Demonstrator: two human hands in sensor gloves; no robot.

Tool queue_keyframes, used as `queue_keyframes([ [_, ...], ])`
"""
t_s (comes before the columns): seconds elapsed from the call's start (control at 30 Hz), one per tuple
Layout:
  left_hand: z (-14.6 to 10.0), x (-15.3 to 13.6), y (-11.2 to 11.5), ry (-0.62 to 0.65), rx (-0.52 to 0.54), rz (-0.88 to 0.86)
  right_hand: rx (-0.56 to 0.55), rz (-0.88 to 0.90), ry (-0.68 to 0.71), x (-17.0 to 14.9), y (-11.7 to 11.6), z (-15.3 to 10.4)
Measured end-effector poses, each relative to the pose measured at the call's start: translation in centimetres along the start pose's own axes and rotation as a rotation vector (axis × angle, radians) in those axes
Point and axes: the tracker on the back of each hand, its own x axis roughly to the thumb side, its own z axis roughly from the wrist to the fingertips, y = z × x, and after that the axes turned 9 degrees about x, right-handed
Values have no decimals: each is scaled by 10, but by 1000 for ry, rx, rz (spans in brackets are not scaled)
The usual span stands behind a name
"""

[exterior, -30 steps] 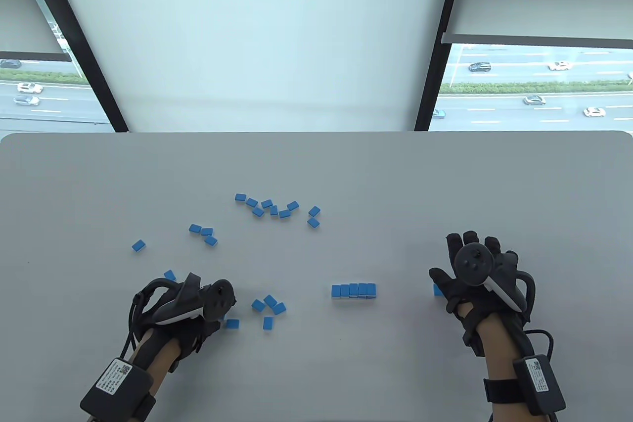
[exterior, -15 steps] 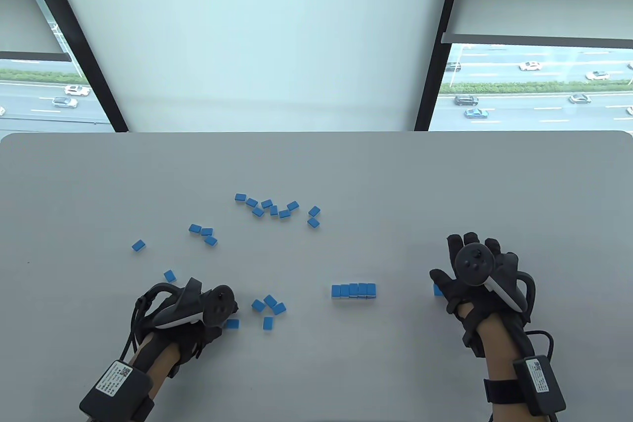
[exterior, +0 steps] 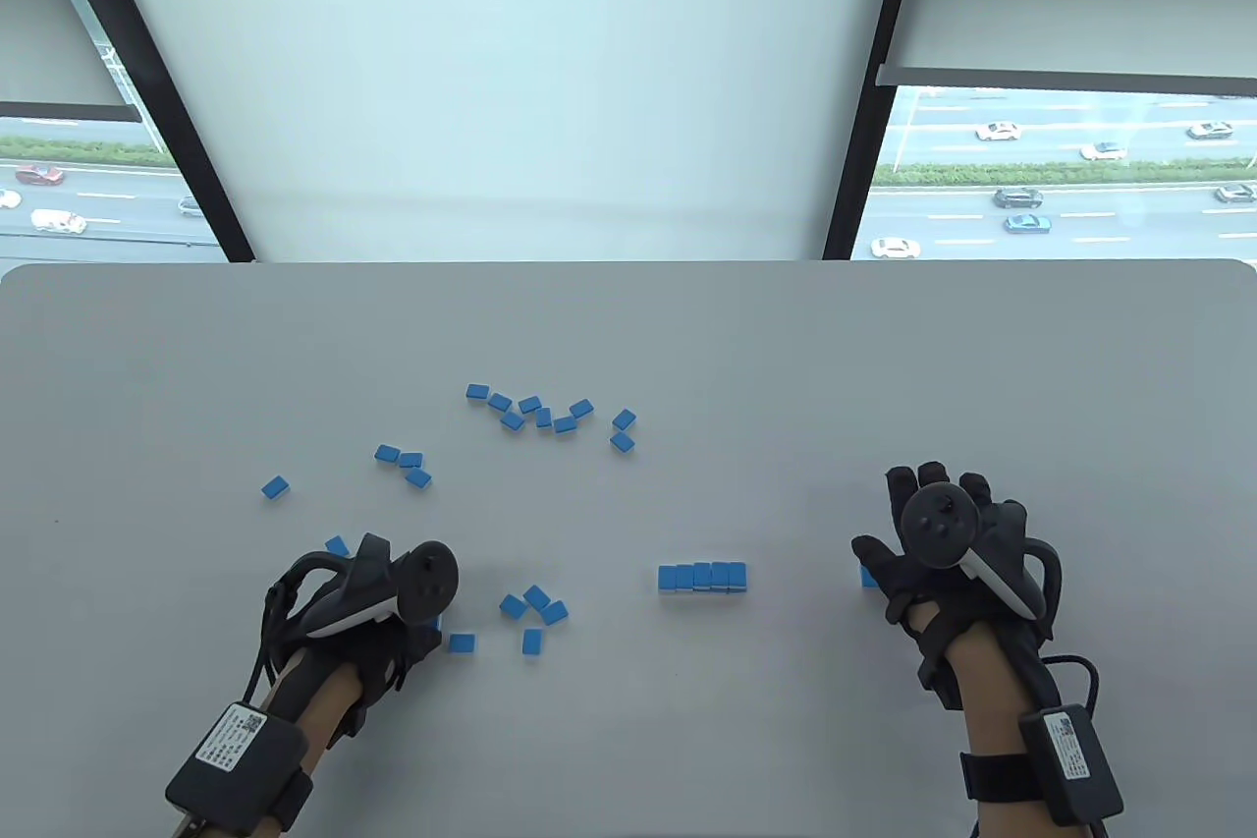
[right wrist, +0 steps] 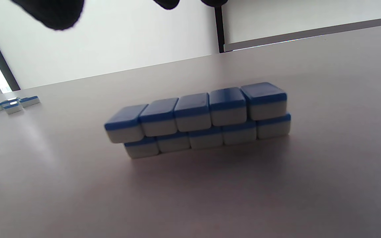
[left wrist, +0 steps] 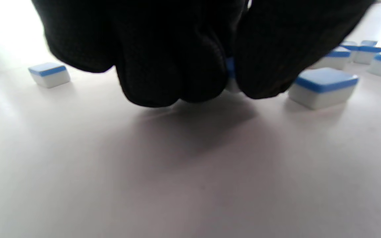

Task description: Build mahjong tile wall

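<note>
No text can be read; the white labels on the black wrist boxes, left (exterior: 228, 740) and right (exterior: 1065, 748), carry print and a code pattern too small to make out; the tiles show plain blue backs.

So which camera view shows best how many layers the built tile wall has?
The right wrist view: it sees the wall from the side, two layers of five tiles. The table view looks down on it, so only the top row of five shows. The left wrist view does not show it.
</note>
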Motion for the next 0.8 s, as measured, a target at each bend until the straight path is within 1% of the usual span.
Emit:
queue_keyframes([
  [0.17,24,3,-23,-47,77,-45,-4,-7,-2,0,0,0],
  [0.3,44,22,-42,-45,128,-87,-7,-12,-3,1,0,0],
  [0.37,55,38,-49,-25,132,-109,-11,-15,-5,1,1,0],
  [0.4,58,44,-50,-13,130,-109,-11,-16,-6,1,1,0],
  [0.53,73,83,-51,57,109,-77,-12,-15,-11,0,1,0],
  [0.57,75,88,-50,63,101,-69,-12,-15,-12,0,1,0],
  [0.63,79,107,-42,92,56,-17,-9,-16,-15,0,0,0],
  [0.8,84,133,-32,134,9,41,-5,-20,-14,0,0,0],
])
